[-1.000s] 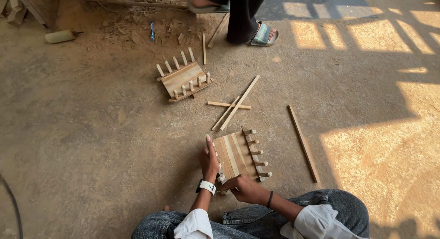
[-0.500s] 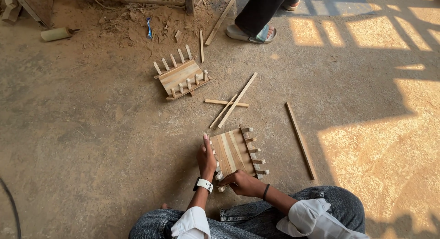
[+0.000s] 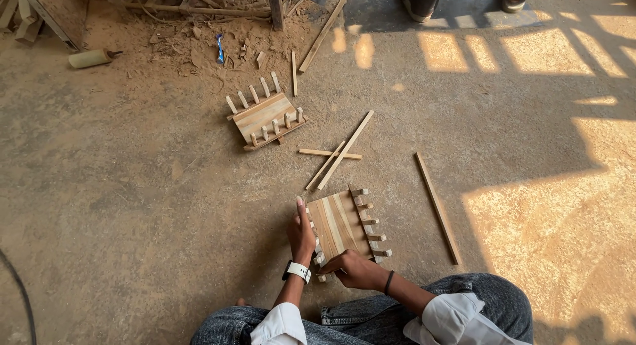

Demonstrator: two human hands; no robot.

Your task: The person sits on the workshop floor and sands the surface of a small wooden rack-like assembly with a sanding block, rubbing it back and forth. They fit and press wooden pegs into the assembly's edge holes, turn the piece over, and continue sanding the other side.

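A small wooden slatted panel [image 3: 341, 224] with short pegs along its two sides lies on the concrete floor in front of me. My left hand [image 3: 301, 236] presses flat against its left edge, a watch on that wrist. My right hand [image 3: 354, 269] grips the panel's near edge, fingers curled on it. A second panel of the same kind [image 3: 265, 116] lies farther off on the floor, untouched.
Loose wooden sticks [image 3: 341, 156] lie crossed between the two panels; a longer stick [image 3: 437, 206] lies to the right. Sawdust, scrap wood and a table leg [image 3: 275, 7] fill the far edge. Another person's feet [image 3: 424, 0] stand at the top. My jeans-clad knees are below.
The view has shifted, so everything sits lower in the frame. The other person's feet have moved rightward and away. Both my hands stay on the near panel.
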